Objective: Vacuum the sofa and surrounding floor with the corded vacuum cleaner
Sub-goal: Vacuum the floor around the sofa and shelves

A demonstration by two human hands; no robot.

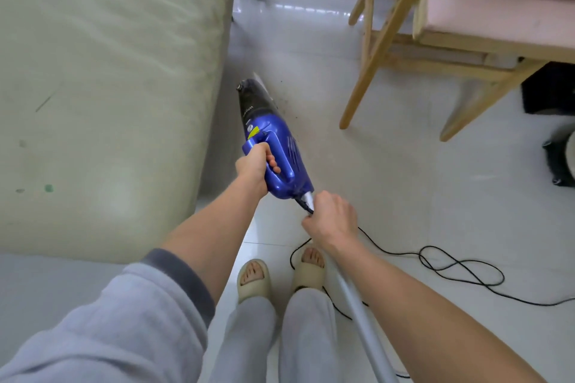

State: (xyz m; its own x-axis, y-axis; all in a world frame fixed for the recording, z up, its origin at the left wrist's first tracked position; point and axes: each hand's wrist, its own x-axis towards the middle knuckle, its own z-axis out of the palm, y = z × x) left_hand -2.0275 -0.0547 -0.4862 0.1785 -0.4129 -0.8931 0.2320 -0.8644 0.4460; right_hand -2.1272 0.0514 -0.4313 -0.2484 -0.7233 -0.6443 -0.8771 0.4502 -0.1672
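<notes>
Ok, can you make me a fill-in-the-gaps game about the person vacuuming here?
1. The left hand grips the handle of a vacuum whose body is the colour ____.
2. The right hand holds the top of the silver ____, right where it meets the vacuum.
3. The black cord lies in loops on the ____.
4. The pale sofa is on the person's ____ side.

Missing words: blue; tube; floor; left

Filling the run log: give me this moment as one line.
left hand grips blue vacuum handle | right hand grips silver tube | nozzle on floor beside sofa
</notes>
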